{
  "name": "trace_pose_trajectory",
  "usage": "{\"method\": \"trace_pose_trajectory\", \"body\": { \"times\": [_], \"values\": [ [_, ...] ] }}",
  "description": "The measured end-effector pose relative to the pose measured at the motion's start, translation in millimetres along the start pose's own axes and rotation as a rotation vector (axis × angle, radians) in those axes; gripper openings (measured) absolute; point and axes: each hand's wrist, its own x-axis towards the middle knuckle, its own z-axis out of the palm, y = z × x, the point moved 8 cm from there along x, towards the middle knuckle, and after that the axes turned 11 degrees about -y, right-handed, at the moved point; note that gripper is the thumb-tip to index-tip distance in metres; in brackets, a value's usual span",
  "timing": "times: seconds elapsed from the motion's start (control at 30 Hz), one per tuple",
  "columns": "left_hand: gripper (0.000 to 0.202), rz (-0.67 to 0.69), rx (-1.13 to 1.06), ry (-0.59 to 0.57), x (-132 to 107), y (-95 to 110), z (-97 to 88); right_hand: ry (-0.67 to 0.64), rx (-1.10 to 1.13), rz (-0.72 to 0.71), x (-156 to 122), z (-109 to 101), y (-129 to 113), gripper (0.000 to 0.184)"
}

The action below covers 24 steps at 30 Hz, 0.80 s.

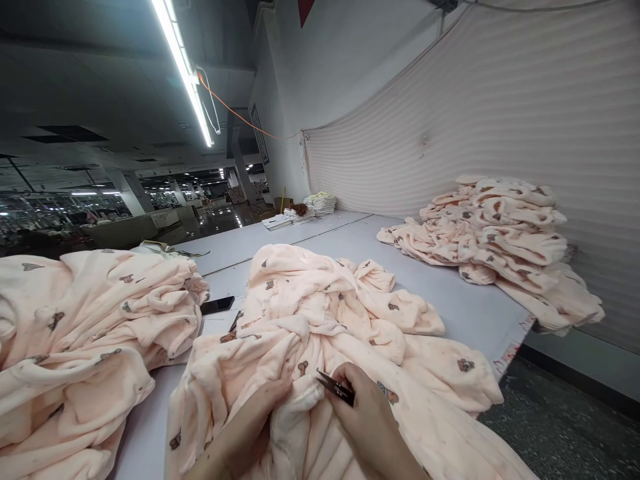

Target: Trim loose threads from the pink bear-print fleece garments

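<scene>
A pale pink fleece garment point(330, 320) with small brown bear prints lies bunched on the white table right in front of me. My left hand point(273, 403) pinches a fold of this garment near its lower edge. My right hand point(363, 410) is closed around small dark thread snips point(334, 387), whose blades point left at the pinched fold. Both forearms enter from the bottom of the view.
A big heap of the same pink garments point(85, 340) lies at my left, and a folded stack point(505, 240) sits at the right against a ribbed white curtain. A black phone point(217, 305) lies on the table point(465, 300). The table edge drops to dark floor at right.
</scene>
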Motion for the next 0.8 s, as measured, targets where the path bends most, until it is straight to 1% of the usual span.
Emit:
{"method": "trace_pose_trajectory", "body": {
  "times": [0.03, 0.1, 0.17, 0.27, 0.33, 0.4, 0.5, 0.57, 0.7, 0.8],
  "values": [
    [0.02, -0.004, 0.023, -0.002, -0.7, -0.6, -0.3, -0.043, 0.011, -0.019, -5.1, 0.2, -1.7, 0.004],
    [0.02, -0.013, 0.07, -0.007, -1.5, -1.1, 0.3, -0.101, 0.029, -0.088, -13.6, -0.6, -8.3, 0.017],
    [0.021, -0.018, 0.084, -0.014, -1.3, -1.0, 2.5, -0.1, -0.009, -0.128, -17.6, -2.5, -13.4, 0.023],
    [0.021, -0.017, 0.075, 0.023, -1.0, -0.8, 2.0, -0.044, -0.069, -0.115, -15.4, -4.4, -13.8, 0.019],
    [0.019, -0.012, 0.073, 0.038, -0.4, -0.9, 0.9, -0.018, -0.025, -0.101, -12.5, -5.0, -11.3, 0.019],
    [0.02, -0.006, 0.031, -0.01, 1.5, -2.2, 3.6, -0.018, 0.037, -0.091, -10.5, -4.8, -8.3, 0.019],
    [0.026, 0.02, -0.071, -0.084, 3.8, -2.9, 8.5, -0.052, 0.076, -0.091, -8.9, -2.8, -5.8, 0.015],
    [0.028, 0.032, -0.1, -0.082, 3.7, -2.2, 9.2, -0.052, 0.079, -0.091, -7.8, -2.9, -4.3, 0.015],
    [0.029, 0.004, -0.087, -0.088, 1.7, -1.8, 13.9, -0.034, 0.087, -0.036, -6.4, -6.0, 3.2, 0.016],
    [0.03, 0.01, -0.109, -0.116, 2.2, -1.0, 16.9, -0.075, 0.088, -0.052, -8.5, -6.4, 1.6, 0.012]
  ]
}}
